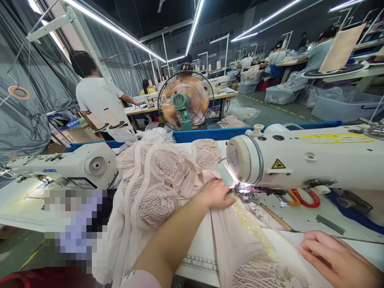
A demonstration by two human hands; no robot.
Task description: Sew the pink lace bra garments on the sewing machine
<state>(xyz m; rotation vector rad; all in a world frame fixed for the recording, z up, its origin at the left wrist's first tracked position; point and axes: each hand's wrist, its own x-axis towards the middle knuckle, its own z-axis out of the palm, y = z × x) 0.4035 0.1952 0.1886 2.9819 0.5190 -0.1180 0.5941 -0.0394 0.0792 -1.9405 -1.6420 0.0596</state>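
Observation:
My left hand (216,193) lies palm down with its fingers stretched out on a pale beige lace garment (231,236), just left of the sewing machine's lit needle area. A yellowish shiny strip (255,226) runs along the garment from the needle towards me. Lower right, my right hand (337,256) is closed, its fingers pinching a pale fabric strip (289,238) that stretches back to the needle. The white sewing machine head (288,156) reaches in from the right. The stitching point itself is partly hidden.
Several beige lace bras (159,204) are piled left of my forearm. On the machine bed lie a red-handled tool (312,199), a wooden-handled tool (276,218) and a grey metal bar (330,225). Another sewing machine (75,166) stands left; a large fan (186,100) stands ahead. Other people work beyond.

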